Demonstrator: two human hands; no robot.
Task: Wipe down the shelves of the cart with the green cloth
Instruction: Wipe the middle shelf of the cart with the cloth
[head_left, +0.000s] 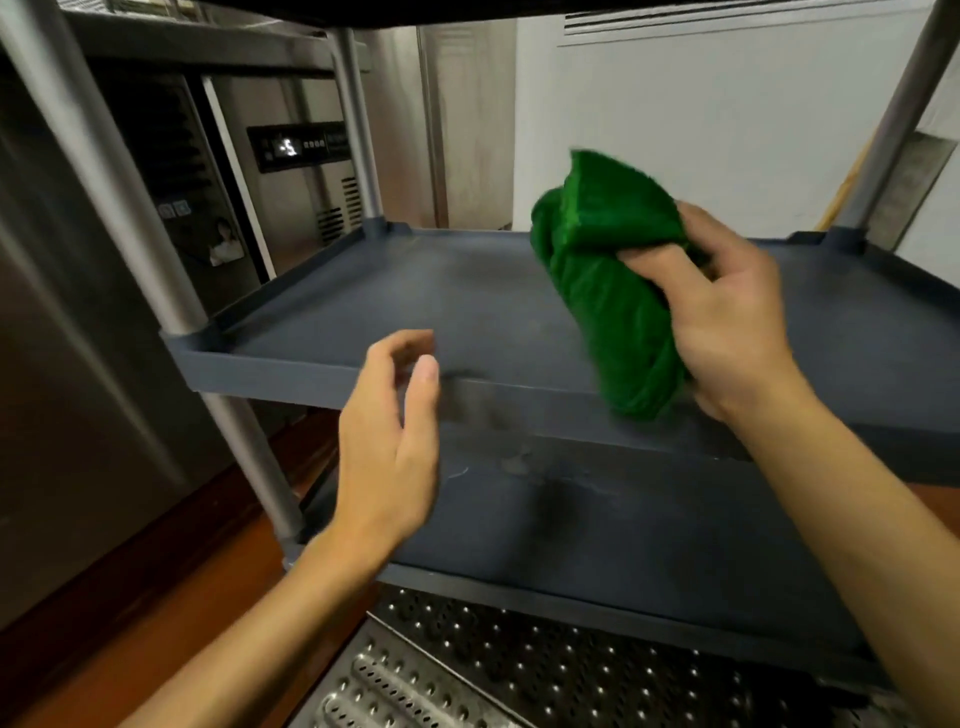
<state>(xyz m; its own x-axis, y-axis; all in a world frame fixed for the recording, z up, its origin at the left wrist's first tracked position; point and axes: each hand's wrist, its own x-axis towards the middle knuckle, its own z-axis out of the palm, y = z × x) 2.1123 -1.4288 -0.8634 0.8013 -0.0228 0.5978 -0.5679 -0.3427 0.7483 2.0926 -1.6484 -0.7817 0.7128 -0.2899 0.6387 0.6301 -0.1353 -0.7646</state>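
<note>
Above the middle shelf (415, 291), green cloth (608, 291) sits bunched in your right hand (737, 322), fingers curled round it, clear of the surface. Left hand (389, 441) hovers loosely curled, holding nothing, near the front rim. Likely between passes; next, press cloth flat and sweep. Lower shelf (623, 519) shows smudges.

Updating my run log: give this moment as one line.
right hand: grips green cloth over middle shelf | left hand: empty, near shelf front edge
</note>
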